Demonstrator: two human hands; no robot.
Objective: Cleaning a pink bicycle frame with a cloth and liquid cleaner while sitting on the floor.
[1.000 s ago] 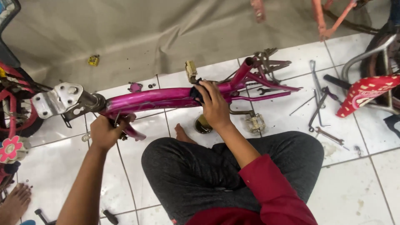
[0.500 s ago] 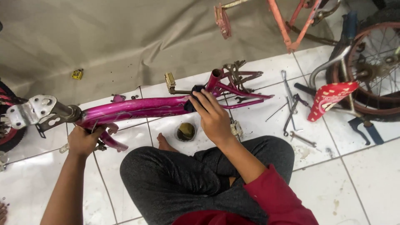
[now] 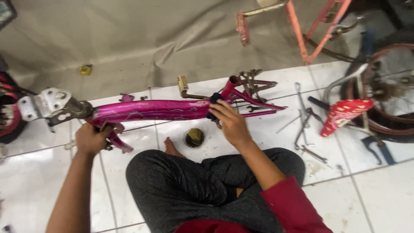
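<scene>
A glittery pink bicycle frame lies across the white tiled floor in front of my crossed legs. My left hand grips the frame's lower tube near the grey head bracket. My right hand rests on the frame near the bottom bracket, its fingers closed on a dark blue cloth or part pressed against the tube. A crank arm with a tan pedal sticks out behind the frame.
A small round tin sits on the tiles by my bare foot. Wrenches and loose tools lie to the right, beside a red patterned saddle, a wheel and an orange frame. A grey tarp covers the far floor.
The view has shifted left and up, so the frame and tools sit further right. My right hand has slid slightly along the tube near the bottom bracket; my left hand keeps its grip.
</scene>
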